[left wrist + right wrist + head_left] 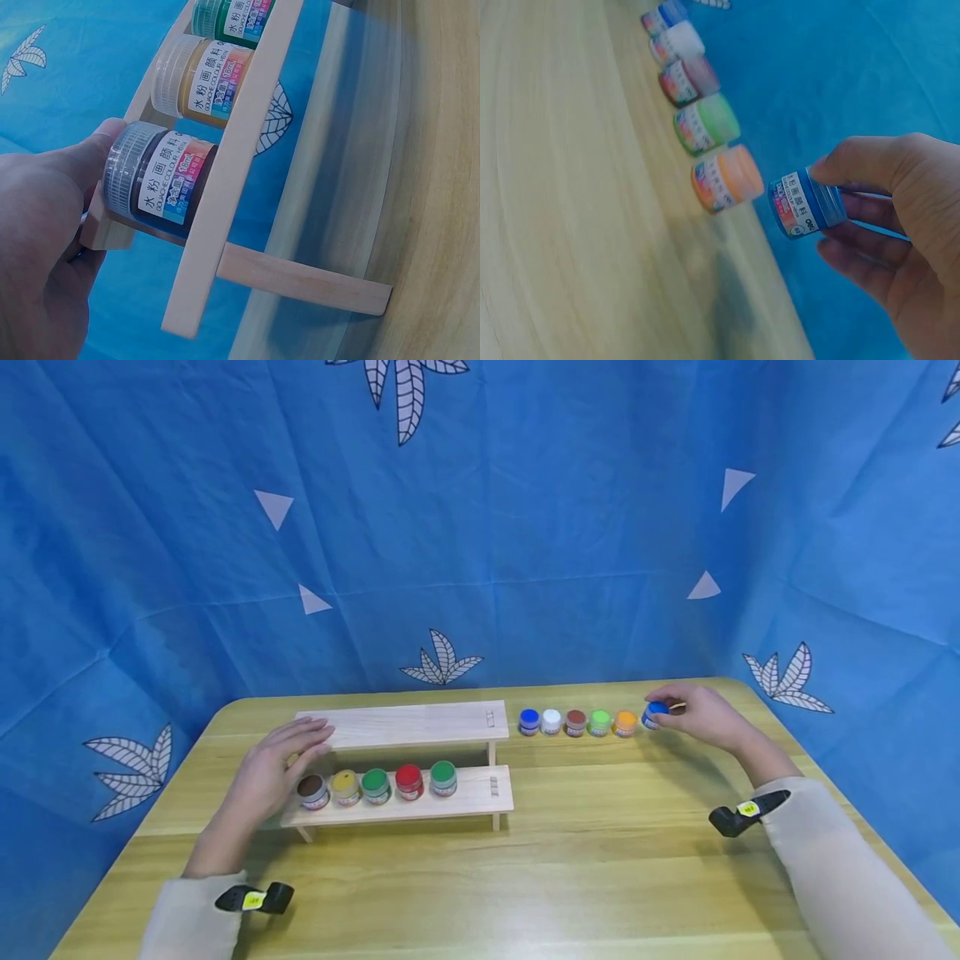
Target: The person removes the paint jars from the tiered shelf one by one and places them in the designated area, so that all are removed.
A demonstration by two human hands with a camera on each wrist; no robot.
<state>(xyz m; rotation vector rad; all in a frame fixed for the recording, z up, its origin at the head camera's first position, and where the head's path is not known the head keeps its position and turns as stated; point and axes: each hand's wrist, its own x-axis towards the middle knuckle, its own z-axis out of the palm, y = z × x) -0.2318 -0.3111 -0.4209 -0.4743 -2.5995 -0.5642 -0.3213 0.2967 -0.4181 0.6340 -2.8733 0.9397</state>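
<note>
My right hand pinches a blue gouache paint jar between thumb and fingers. The jar is tilted, just right of an orange jar on the table. At the left end of the wooden two-tier rack, my left hand has its fingers extended over the upper shelf. Its thumb is close to the dark brown jar on the lower shelf. Beside that jar stand a yellow jar, a green jar, a red jar and another green jar.
Right of the rack, a row along the table's back edge holds a dark blue jar, a white jar, a reddish-brown jar and a light green jar. A blue curtain hangs behind the wooden table.
</note>
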